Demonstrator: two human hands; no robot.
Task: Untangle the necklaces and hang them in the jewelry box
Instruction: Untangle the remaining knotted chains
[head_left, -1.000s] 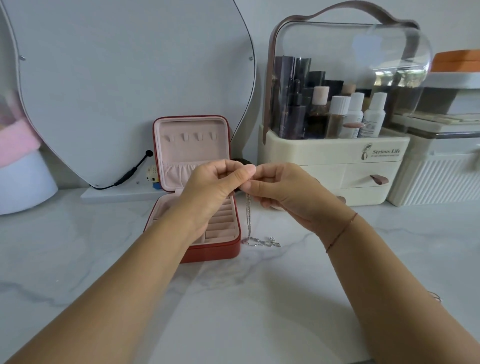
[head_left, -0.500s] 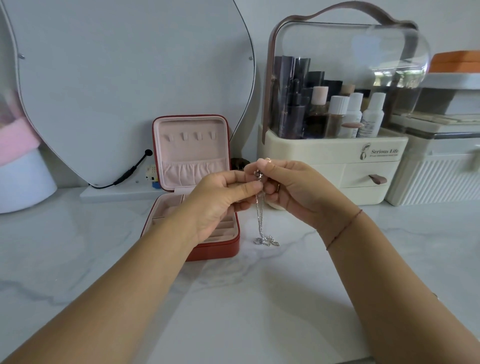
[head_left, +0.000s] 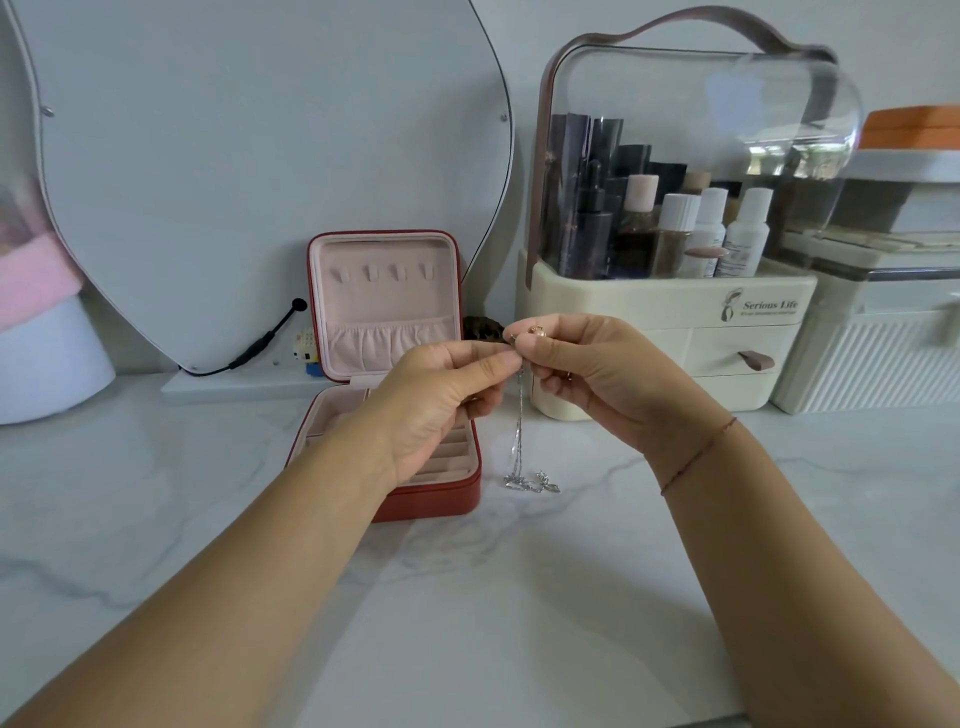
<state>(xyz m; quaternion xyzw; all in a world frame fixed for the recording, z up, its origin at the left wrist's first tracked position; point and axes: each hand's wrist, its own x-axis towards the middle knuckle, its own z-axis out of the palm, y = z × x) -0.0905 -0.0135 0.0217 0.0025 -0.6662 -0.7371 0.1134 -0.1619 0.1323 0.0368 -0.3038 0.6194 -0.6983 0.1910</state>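
Necklaces (head_left: 518, 441) are dangling, pinched by the left hand (head_left: 436, 400) and right hand (head_left: 602, 374), beside the open jewelry box (head_left: 431, 501); the organizer (head_left: 623, 306) reading "Serious Life" is holding bottles (head_left: 748, 234).

jewelry box (head_left: 415, 499) left of necklace (head_left: 519, 441), organizer (head_left: 670, 312) behind, mirror (head_left: 260, 156) behind box

We see a thin silver necklace (head_left: 518, 431) hanging straight down, its lower end heaped on the counter (head_left: 519, 597) just at three o'clock of the red jewelry box (head_left: 431, 501), which stands open, its pink-lined lid (head_left: 387, 306) upright with four hooks (head_left: 370, 271).
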